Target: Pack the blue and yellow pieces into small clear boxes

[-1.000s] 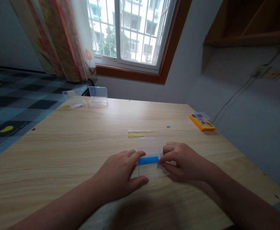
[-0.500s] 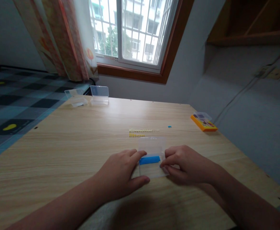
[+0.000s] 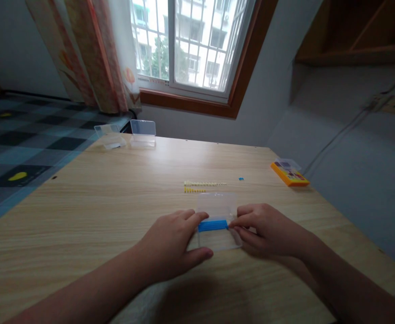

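Note:
A small clear plastic box (image 3: 217, 207) lies open on the wooden table (image 3: 99, 202) in front of me. Inside it sits a row of blue pieces (image 3: 213, 225). My left hand (image 3: 173, 245) rests flat on the table, its fingers spread, with the fingertips against the left end of the blue row and the thumb along the box's near edge. My right hand (image 3: 263, 229) is curled at the right end of the row, thumb and forefinger pinched together there. Whether a piece sits in that pinch is too small to make out.
Two short rows of yellow and pale pieces (image 3: 202, 186) lie just beyond the box, with a tiny blue piece (image 3: 240, 179) to their right. An orange box (image 3: 289, 173) sits near the right edge. Two clear open boxes (image 3: 126, 135) stand at the far left corner.
My right hand's pinch has shifted up from the box's lower right corner to the right end of the blue row. My left hand has stayed put. The view has drifted slightly.

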A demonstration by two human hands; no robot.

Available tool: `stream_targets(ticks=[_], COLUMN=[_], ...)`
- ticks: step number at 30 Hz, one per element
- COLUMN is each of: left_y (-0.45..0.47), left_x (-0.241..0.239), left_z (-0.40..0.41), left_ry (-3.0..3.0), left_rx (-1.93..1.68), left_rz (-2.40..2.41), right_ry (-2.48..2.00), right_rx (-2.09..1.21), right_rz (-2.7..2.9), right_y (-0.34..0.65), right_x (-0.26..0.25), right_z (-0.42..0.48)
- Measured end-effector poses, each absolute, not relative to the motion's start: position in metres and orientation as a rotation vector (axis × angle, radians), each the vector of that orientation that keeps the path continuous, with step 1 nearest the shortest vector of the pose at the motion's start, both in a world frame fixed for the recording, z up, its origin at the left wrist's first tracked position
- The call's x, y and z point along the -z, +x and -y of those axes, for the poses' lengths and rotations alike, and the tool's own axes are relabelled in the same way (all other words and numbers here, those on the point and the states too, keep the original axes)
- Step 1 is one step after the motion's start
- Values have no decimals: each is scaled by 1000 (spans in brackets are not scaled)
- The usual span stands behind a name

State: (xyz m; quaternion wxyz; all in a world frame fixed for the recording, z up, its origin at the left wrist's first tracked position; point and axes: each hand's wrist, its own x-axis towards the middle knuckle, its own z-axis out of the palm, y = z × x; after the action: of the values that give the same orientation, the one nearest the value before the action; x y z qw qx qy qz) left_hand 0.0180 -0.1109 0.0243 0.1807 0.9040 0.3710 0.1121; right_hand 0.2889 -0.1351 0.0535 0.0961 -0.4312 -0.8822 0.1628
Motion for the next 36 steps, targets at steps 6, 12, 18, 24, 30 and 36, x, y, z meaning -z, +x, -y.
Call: stream_targets(ticks=[6, 12, 18, 24, 30, 36], left_y=[17, 19, 18, 18, 19, 17], left_x=[-25, -27, -26, -27, -26, -26], left_z=[112, 112, 112, 112, 111, 112], left_ry=[2562, 2554, 2556, 2557, 2569, 2555], left_rx=[-316, -309, -319, -306, -302, -316], left_rz=[-1049, -1047, -1041, -1042, -1053, -1042], right_ry=[-1292, -1261, -1241, -919, -1004, -860], right_rx=[-495, -469, -471, -376, -211, -538], right_rz=[2635, 2654, 2649, 2415, 2174, 2461], right_y=[288, 289, 288, 308, 337, 319], right_x=[-52, -47, -48, -53, -43, -42], right_z=[134, 133, 134, 123, 97, 107])
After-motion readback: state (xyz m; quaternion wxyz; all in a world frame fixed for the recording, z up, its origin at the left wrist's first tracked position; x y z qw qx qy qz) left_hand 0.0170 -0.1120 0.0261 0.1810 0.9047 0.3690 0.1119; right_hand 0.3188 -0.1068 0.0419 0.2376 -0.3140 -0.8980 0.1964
